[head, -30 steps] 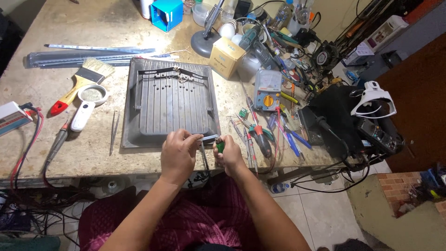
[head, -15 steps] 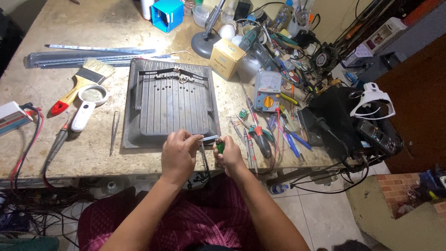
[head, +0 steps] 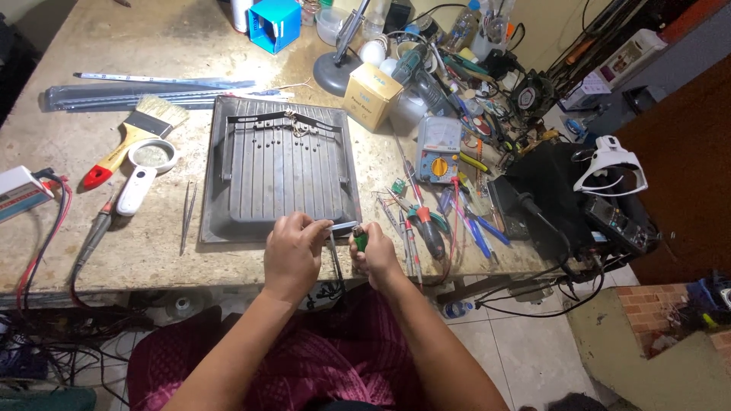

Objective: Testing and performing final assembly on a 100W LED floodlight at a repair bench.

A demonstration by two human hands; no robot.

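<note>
Both hands sit at the bottom centre of the frame, at the near edge of the bench. I see my left hand (head: 292,255) curled shut, its fingertips pinching a small silvery metal part (head: 340,226) that lies against the lower right corner of the grey ribbed square metal housing (head: 280,169). My right hand (head: 375,256) is closed in a fist around a green-handled screwdriver (head: 359,240), just beside the left; whether its tip touches the part I cannot tell. The housing fills the middle of the frame. To its left lie a red-handled paintbrush (head: 133,137) and a white magnifying glass (head: 146,169); to its right, a grey multimeter with a yellow dial (head: 438,147).
</note>
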